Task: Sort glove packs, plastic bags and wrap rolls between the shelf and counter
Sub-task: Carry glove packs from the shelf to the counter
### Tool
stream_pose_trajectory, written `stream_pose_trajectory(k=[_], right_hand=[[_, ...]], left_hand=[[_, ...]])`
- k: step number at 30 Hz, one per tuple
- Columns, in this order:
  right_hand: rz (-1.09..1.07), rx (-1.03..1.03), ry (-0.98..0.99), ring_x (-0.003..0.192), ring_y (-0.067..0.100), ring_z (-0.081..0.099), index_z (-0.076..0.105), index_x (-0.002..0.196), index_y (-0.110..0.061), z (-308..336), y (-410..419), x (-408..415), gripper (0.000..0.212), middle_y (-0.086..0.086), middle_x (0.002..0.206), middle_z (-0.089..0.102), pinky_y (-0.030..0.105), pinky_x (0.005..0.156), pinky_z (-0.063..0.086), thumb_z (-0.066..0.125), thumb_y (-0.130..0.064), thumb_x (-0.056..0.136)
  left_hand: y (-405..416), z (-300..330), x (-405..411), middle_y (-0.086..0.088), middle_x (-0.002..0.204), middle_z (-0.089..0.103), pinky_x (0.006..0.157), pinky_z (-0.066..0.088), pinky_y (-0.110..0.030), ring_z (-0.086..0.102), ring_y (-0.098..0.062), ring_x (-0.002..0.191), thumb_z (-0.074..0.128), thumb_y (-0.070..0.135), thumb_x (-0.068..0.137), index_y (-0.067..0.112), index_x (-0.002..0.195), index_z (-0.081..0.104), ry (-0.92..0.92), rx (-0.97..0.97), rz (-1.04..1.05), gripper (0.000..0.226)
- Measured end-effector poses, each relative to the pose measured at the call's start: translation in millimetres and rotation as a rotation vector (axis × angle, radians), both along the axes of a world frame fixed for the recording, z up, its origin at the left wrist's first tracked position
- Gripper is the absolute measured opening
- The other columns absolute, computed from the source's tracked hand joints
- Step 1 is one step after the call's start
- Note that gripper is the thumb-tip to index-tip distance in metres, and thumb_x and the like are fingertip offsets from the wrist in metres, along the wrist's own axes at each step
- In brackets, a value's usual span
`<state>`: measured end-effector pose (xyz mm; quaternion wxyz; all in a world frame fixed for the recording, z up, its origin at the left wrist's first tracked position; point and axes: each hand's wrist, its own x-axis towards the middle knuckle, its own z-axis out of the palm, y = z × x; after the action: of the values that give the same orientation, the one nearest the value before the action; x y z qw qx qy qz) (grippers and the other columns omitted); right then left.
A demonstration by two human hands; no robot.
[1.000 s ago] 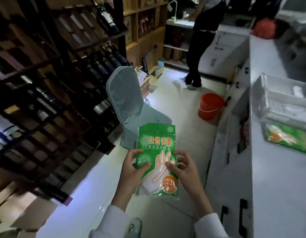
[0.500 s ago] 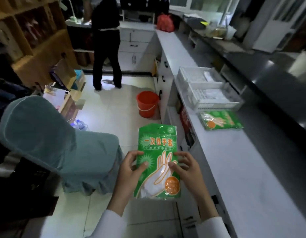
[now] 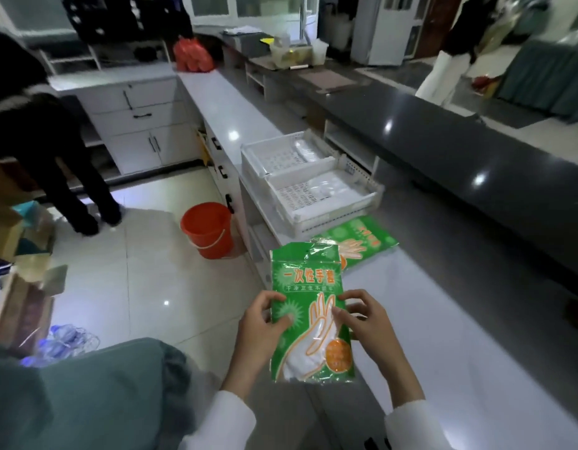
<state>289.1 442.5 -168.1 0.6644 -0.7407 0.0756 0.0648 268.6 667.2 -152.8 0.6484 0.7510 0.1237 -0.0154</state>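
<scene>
Green glove packs: two, one held pack (image 3: 310, 306) near centre and one flat pack (image 3: 362, 241) on the counter beyond it. White perforated trays: two, near tray (image 3: 326, 196) and far tray (image 3: 281, 157). Orange bucket (image 3: 207, 229): one, left.

Light: dim indoors, cool cast; daylight from the windows (image 3: 216, 4) at the far wall.
Glare: small bright spots on the dark counter (image 3: 476, 151), the white counter (image 3: 232, 134) and the floor (image 3: 166, 302).
Shadows: soft, deepest at the left edge.
Blur: edges smeared; centre fairly sharp, print on the glove pack (image 3: 308, 306) readable.
Distortion: wide-angle, counters bend toward the corners.
</scene>
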Motion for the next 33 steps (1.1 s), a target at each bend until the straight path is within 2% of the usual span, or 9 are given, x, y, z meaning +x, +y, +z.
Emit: stream_pose_trajectory(k=[5, 9, 10, 14, 16, 20, 25, 30, 33], right_hand=[[-0.104, 0.026, 0.088, 0.083, 0.032, 0.078, 0.065, 0.107, -0.018, 3.7, -35.3, 36.7, 0.021, 0.016, 0.098, 0.076, 0.044, 0.062, 0.066, 0.079, -0.019, 0.092], [-0.244, -0.002, 0.122, 0.086, 0.034, 0.078, 0.062, 0.109, -0.016, -1.8, -59.6, 51.4, 0.020, 0.014, 0.104, 0.075, 0.046, 0.065, 0.067, 0.076, -0.016, 0.094], [-0.290, -0.010, 0.127, 0.087, 0.034, 0.077, 0.062, 0.109, -0.016, -4.5, -65.5, 54.4, 0.020, 0.012, 0.106, 0.074, 0.045, 0.065, 0.066, 0.076, -0.015, 0.094], [-0.441, -0.058, 0.165, 0.086, 0.030, 0.076, 0.063, 0.106, -0.017, -16.7, -83.8, 67.5, 0.017, 0.005, 0.112, 0.071, 0.039, 0.060, 0.064, 0.075, -0.013, 0.095], [-0.500, -0.062, 0.181, 0.086, 0.027, 0.076, 0.063, 0.106, -0.017, -21.6, -89.9, 77.6, 0.018, 0.004, 0.113, 0.071, 0.035, 0.058, 0.063, 0.075, -0.011, 0.094], [-0.658, -0.063, 0.229, 0.089, 0.023, 0.074, 0.063, 0.107, -0.016, -29.3, -94.8, 92.7, 0.019, 0.004, 0.113, 0.070, 0.033, 0.054, 0.062, 0.074, -0.007, 0.094], [-0.839, -0.050, 0.270, 0.094, 0.023, 0.072, 0.067, 0.101, -0.020, -40.9, -96.9, 99.9, 0.020, 0.001, 0.110, 0.072, 0.041, 0.060, 0.065, 0.074, -0.004, 0.091], [-0.929, -0.104, 0.325, 0.085, 0.015, 0.071, 0.066, 0.098, -0.022, -53.2, -95.4, 93.7, 0.024, -0.003, 0.106, 0.072, 0.024, 0.050, 0.058, 0.072, 0.000, 0.090], [-0.972, -0.123, 0.351, 0.081, 0.015, 0.072, 0.065, 0.098, -0.023, -64.2, -90.2, 89.1, 0.025, -0.005, 0.105, 0.071, 0.020, 0.048, 0.055, 0.071, 0.000, 0.091]], left_hand=[[-36.1, -0.7, 71.2, 0.003, 0.114, 0.071, 0.090, 0.060, -0.040, 0.068, -0.018, 0.106, 0.077, 0.005, 0.089, 0.026, 0.105, 0.066, 0.019, 0.062, -0.146, 0.029], [-68.2, -15.1, 119.3, 0.008, 0.110, 0.070, 0.072, 0.051, -0.011, 0.067, -0.010, 0.101, 0.078, 0.003, 0.087, 0.028, 0.102, 0.067, -0.006, 0.083, -0.254, 0.031], [-77.1, -19.7, 130.2, 0.009, 0.110, 0.071, 0.071, 0.050, -0.008, 0.067, -0.010, 0.101, 0.079, 0.003, 0.086, 0.029, 0.102, 0.068, -0.002, 0.084, -0.291, 0.032], [-108.2, -37.6, 171.6, 0.011, 0.115, 0.071, 0.096, 0.052, -0.031, 0.064, -0.015, 0.114, 0.081, 0.007, 0.085, 0.032, 0.105, 0.069, 0.039, 0.121, -0.419, 0.034], [-121.0, -43.9, 190.8, 0.018, 0.112, 0.068, 0.094, 0.048, -0.029, 0.061, -0.012, 0.114, 0.080, 0.007, 0.086, 0.034, 0.104, 0.067, 0.048, 0.127, -0.486, 0.035], [-143.1, -48.7, 229.1, 0.010, 0.121, 0.067, 0.088, 0.052, -0.030, 0.060, -0.015, 0.116, 0.077, 0.004, 0.087, 0.034, 0.104, 0.067, 0.123, 0.138, -0.618, 0.036], [-168.9, -51.5, 257.5, 0.015, 0.120, 0.066, 0.105, 0.051, -0.048, 0.061, -0.017, 0.118, 0.076, 0.007, 0.088, 0.036, 0.104, 0.067, 0.204, 0.159, -0.754, 0.034], [-185.0, -62.9, 263.0, 0.008, 0.125, 0.066, 0.095, 0.052, -0.033, 0.061, -0.017, 0.117, 0.076, 0.005, 0.089, 0.030, 0.107, 0.066, 0.272, 0.129, -0.862, 0.032], [-188.6, -67.0, 263.2, 0.007, 0.127, 0.064, 0.092, 0.055, -0.031, 0.061, -0.019, 0.117, 0.073, 0.006, 0.091, 0.029, 0.108, 0.066, 0.297, 0.123, -0.921, 0.030]])
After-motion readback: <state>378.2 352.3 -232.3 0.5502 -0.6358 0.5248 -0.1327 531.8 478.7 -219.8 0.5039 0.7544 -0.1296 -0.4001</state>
